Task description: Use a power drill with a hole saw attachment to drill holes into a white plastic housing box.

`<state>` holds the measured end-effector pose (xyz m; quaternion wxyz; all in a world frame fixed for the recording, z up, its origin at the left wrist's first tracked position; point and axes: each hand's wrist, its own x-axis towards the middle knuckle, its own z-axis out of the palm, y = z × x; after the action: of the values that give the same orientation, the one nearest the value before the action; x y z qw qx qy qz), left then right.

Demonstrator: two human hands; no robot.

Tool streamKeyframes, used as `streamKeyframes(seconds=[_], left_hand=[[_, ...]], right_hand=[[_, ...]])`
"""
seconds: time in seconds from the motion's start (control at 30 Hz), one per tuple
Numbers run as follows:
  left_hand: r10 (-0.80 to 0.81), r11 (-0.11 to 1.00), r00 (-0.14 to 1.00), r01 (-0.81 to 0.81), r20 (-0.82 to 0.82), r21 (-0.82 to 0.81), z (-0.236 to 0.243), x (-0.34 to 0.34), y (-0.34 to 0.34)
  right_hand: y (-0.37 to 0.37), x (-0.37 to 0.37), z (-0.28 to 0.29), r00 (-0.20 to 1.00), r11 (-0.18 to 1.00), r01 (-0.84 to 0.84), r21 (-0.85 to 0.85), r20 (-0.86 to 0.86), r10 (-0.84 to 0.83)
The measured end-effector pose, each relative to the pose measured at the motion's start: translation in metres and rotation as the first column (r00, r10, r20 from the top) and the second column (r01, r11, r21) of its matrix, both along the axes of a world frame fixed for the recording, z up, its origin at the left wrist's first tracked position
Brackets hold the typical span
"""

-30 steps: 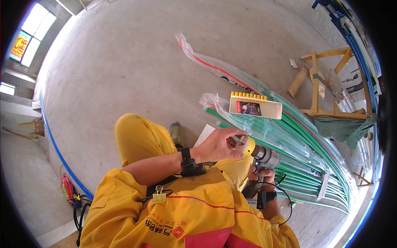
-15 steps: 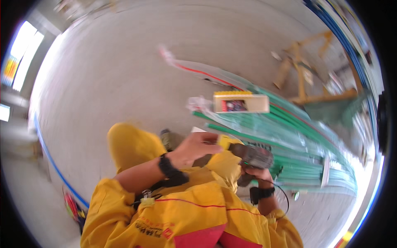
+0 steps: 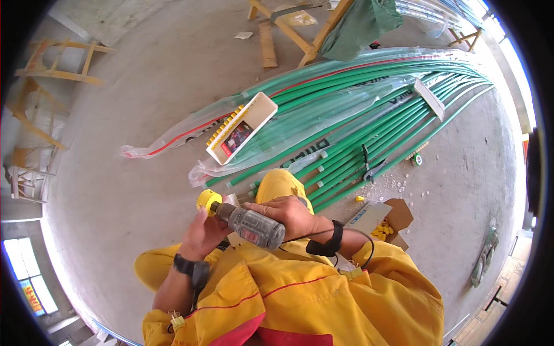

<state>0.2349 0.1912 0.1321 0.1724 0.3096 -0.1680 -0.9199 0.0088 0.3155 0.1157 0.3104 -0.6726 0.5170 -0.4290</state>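
My right hand [image 3: 289, 212] is closed around a grey and black power drill [image 3: 254, 226], held over my lap with its front toward the left. On the drill's nose sits a round yellow cup-like piece [image 3: 208, 200]. My left hand [image 3: 203, 233] is closed at that piece from below, its fingertips against the rim; its other fingers are partly hidden behind the drill. A thin black cord [image 3: 360, 232] loops by my right wrist. Just beyond my knees lie long green pipes [image 3: 346, 167], partly in clear plastic wrap.
A white bin [image 3: 262, 112] with yellow pieces along its side rests on the pipes. Pipe cutters [image 3: 372, 170] lie among the near pipes. On the right an open cardboard box [image 3: 399, 214] holds small yellow parts. Wooden trestles [image 3: 288, 32] stand farther off.
My view has turned to the right, bringing the cardboard box and pipe cutters into sight. The drill has swung leftward across my lap, both hands staying at it.
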Motion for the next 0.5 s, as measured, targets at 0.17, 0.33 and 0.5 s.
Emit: streamKeyframes(seconds=[0.17,0.33,0.5], left_hand=[[0.013,0.986,0.991,0.010,0.136,-0.169,-0.010,-0.033,-0.019],[-0.128,0.923,0.992,0.112,-0.020,-0.367,0.025,-0.053,-0.009],[-0.185,0.933,0.971,0.125,-0.150,-0.339,0.024,-0.053,-0.005]], right_hand=[[-0.004,0.009,-0.008,0.966,0.984,-0.038,-0.172,-0.260,-0.008],[-0.002,0.005,-0.005,0.991,0.968,-0.022,-0.251,-0.132,-0.012],[0.003,0.003,-0.010,0.987,0.961,-0.031,-0.275,-0.157,-0.014]])
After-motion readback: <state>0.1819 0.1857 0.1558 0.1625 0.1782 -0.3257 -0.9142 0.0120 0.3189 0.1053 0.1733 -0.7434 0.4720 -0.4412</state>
